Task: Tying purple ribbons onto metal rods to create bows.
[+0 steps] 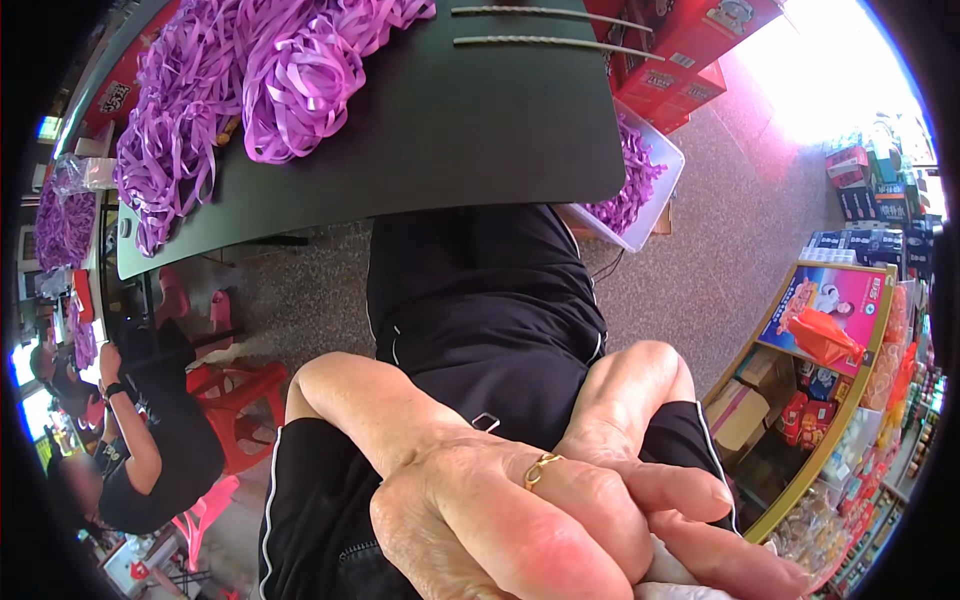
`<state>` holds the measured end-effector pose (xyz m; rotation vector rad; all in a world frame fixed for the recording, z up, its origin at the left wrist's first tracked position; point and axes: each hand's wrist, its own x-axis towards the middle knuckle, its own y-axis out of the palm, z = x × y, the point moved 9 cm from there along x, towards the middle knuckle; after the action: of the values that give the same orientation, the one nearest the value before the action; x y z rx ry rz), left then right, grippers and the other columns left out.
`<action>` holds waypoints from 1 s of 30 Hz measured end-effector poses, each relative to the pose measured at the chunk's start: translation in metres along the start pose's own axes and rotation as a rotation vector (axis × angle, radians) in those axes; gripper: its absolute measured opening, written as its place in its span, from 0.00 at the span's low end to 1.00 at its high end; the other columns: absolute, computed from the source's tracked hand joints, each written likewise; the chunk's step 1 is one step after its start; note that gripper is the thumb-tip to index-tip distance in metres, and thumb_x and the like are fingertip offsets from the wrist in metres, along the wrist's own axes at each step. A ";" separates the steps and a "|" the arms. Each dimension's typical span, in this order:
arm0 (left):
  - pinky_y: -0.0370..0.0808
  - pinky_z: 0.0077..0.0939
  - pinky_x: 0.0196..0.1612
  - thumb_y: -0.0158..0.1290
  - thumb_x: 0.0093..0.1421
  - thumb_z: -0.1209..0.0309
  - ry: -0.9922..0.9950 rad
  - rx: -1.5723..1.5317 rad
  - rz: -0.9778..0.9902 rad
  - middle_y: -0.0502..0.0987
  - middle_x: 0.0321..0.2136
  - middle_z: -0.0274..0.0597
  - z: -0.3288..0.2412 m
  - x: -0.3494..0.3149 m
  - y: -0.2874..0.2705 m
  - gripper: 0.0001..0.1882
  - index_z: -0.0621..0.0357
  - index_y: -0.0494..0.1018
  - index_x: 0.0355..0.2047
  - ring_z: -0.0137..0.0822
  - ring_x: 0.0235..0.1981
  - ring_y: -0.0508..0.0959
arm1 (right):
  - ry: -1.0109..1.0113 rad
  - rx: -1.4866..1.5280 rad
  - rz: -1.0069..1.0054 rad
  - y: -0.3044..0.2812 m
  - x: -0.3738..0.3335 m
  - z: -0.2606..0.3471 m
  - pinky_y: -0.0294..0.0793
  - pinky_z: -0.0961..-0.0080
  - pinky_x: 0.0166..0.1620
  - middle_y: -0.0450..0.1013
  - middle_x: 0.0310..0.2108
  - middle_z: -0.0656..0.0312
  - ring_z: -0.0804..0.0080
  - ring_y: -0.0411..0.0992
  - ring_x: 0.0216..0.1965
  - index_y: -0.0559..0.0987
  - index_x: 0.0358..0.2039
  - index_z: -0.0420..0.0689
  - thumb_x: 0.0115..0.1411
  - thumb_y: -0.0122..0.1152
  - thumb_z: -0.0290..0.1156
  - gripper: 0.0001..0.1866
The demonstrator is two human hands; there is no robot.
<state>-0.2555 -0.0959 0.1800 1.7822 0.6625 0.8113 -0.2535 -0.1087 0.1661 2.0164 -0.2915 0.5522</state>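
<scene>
My left hand (pixel 510 510) is very close, at the lower middle, with a gold ring on one finger. Its fingers are curled and bend down toward the lower edge. Partly behind it lies my right hand (pixel 605 440), overlapped so that much of it is hidden. Fingers stick out to the right, pressed round a crumpled white thing (pixel 680 590); its kind cannot be made out. Both hands are held over my lap, well back from the dark table (pixel 490 130). On that table lie heaped purple ribbons (pixel 305 85) and two thin twisted rods (pixel 550 42).
A white bin (pixel 640 225) of purple ribbon stands under the table's right corner, near red boxes (pixel 670 75). A glass display case (pixel 800 400) stands at the right. To the left, a person (pixel 150 440) in black sits by a red stool (pixel 240 410).
</scene>
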 end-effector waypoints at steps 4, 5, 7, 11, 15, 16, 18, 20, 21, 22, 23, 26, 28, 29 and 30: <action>0.67 0.31 0.31 0.53 0.54 0.76 -0.059 0.087 0.041 0.59 0.19 0.34 0.005 -0.001 0.002 0.09 0.58 0.62 0.28 0.32 0.21 0.67 | 0.010 0.193 0.107 -0.003 0.005 -0.005 0.74 0.85 0.42 0.75 0.33 0.68 0.76 0.67 0.39 0.83 0.29 0.48 0.54 0.59 0.28 0.05; 0.67 0.31 0.29 0.53 0.54 0.76 -0.061 0.108 0.042 0.59 0.18 0.34 0.006 -0.001 0.002 0.09 0.58 0.61 0.28 0.32 0.19 0.67 | 0.010 0.227 0.132 -0.003 0.007 -0.007 0.74 0.86 0.41 0.75 0.33 0.67 0.77 0.67 0.38 0.83 0.29 0.48 0.54 0.59 0.28 0.05; 0.67 0.30 0.26 0.52 0.54 0.76 -0.070 0.180 0.035 0.60 0.16 0.35 0.008 -0.002 0.000 0.10 0.57 0.59 0.29 0.32 0.17 0.66 | -0.017 0.265 0.159 -0.001 0.008 -0.008 0.75 0.87 0.40 0.75 0.32 0.67 0.77 0.67 0.38 0.83 0.28 0.48 0.54 0.59 0.28 0.05; 0.66 0.29 0.20 0.50 0.55 0.76 -0.028 0.472 -0.045 0.60 0.13 0.36 0.003 -0.003 -0.006 0.12 0.56 0.55 0.30 0.32 0.12 0.63 | 0.222 0.076 -0.592 -0.009 -0.014 0.004 0.78 0.87 0.33 0.73 0.30 0.66 0.77 0.61 0.32 0.82 0.27 0.41 0.49 0.62 0.21 0.04; 0.66 0.28 0.14 0.48 0.56 0.76 -0.153 1.286 -0.262 0.61 0.09 0.38 -0.011 -0.011 -0.022 0.14 0.54 0.51 0.31 0.32 0.08 0.61 | -0.005 0.084 -0.017 0.001 0.011 0.010 0.75 0.89 0.34 0.75 0.29 0.62 0.77 0.61 0.31 0.80 0.25 0.36 0.47 0.63 0.19 0.03; 0.66 0.28 0.12 0.48 0.56 0.76 -0.373 1.663 -0.364 0.61 0.08 0.38 -0.011 -0.012 -0.035 0.14 0.54 0.50 0.31 0.32 0.06 0.60 | -0.008 0.076 -0.010 0.001 0.007 0.011 0.75 0.89 0.34 0.75 0.29 0.62 0.77 0.61 0.31 0.80 0.25 0.36 0.47 0.63 0.19 0.03; 0.67 0.27 0.16 0.47 0.56 0.77 -0.125 1.339 -0.271 0.63 0.11 0.39 -0.014 -0.013 -0.028 0.13 0.55 0.53 0.34 0.33 0.10 0.63 | -0.094 0.121 -0.174 -0.006 -0.010 0.013 0.70 0.92 0.34 0.75 0.25 0.64 0.79 0.63 0.32 0.80 0.25 0.39 0.46 0.63 0.20 0.04; 0.67 0.27 0.20 0.47 0.56 0.78 -0.039 1.242 -0.185 0.65 0.14 0.40 -0.022 -0.016 -0.025 0.12 0.57 0.55 0.37 0.33 0.14 0.65 | -0.143 0.103 -0.229 -0.011 -0.013 0.015 0.67 0.90 0.34 0.74 0.23 0.64 0.79 0.64 0.31 0.79 0.26 0.42 0.48 0.61 0.24 0.03; 0.68 0.26 0.22 0.46 0.56 0.78 -0.003 1.218 -0.134 0.66 0.16 0.41 -0.026 -0.017 -0.024 0.12 0.58 0.56 0.38 0.34 0.16 0.66 | -0.144 0.105 -0.156 -0.011 -0.012 0.017 0.67 0.88 0.33 0.74 0.23 0.64 0.78 0.64 0.29 0.78 0.27 0.44 0.49 0.58 0.28 0.04; 0.68 0.26 0.24 0.46 0.56 0.78 0.021 1.230 -0.078 0.67 0.18 0.41 -0.028 -0.017 -0.026 0.13 0.58 0.57 0.39 0.34 0.18 0.67 | -0.143 0.099 -0.074 -0.010 -0.009 0.019 0.66 0.85 0.33 0.73 0.24 0.64 0.77 0.64 0.28 0.76 0.27 0.46 0.51 0.55 0.31 0.05; 0.69 0.26 0.26 0.46 0.56 0.79 0.058 1.232 -0.031 0.68 0.19 0.42 -0.033 -0.019 -0.030 0.13 0.59 0.58 0.41 0.35 0.20 0.68 | -0.122 0.103 0.013 -0.009 -0.006 0.021 0.66 0.83 0.32 0.72 0.24 0.63 0.76 0.64 0.27 0.75 0.28 0.48 0.52 0.52 0.35 0.06; 0.70 0.25 0.32 0.45 0.55 0.80 0.186 1.271 0.191 0.71 0.24 0.44 -0.043 -0.020 -0.048 0.16 0.61 0.62 0.45 0.36 0.26 0.72 | -0.064 0.091 0.378 -0.005 0.009 0.026 0.64 0.76 0.31 0.71 0.25 0.62 0.72 0.63 0.24 0.72 0.29 0.54 0.56 0.44 0.45 0.12; 0.71 0.24 0.36 0.45 0.55 0.81 0.341 1.461 0.434 0.72 0.27 0.45 -0.046 -0.028 -0.066 0.18 0.63 0.64 0.48 0.37 0.30 0.74 | 0.098 0.315 0.854 -0.006 0.015 0.021 0.63 0.71 0.30 0.70 0.26 0.62 0.70 0.63 0.22 0.70 0.30 0.58 0.59 0.38 0.52 0.15; 0.72 0.24 0.38 0.44 0.55 0.81 0.391 1.586 0.648 0.73 0.29 0.45 -0.040 -0.027 -0.092 0.19 0.64 0.65 0.49 0.37 0.32 0.75 | 0.122 0.310 0.969 -0.026 0.009 0.031 0.62 0.68 0.29 0.69 0.27 0.61 0.69 0.63 0.20 0.69 0.31 0.60 0.61 0.35 0.56 0.17; 0.72 0.23 0.40 0.44 0.55 0.82 0.326 1.590 0.789 0.74 0.30 0.46 -0.031 -0.018 -0.098 0.21 0.64 0.66 0.51 0.38 0.34 0.76 | 0.133 0.303 0.964 -0.014 0.009 0.048 0.62 0.68 0.29 0.69 0.27 0.61 0.69 0.63 0.20 0.69 0.31 0.60 0.61 0.35 0.56 0.17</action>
<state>-0.2968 -0.0601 0.0909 3.5382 0.9144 1.2319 -0.2268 -0.1436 0.1402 2.0190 -1.1773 1.3781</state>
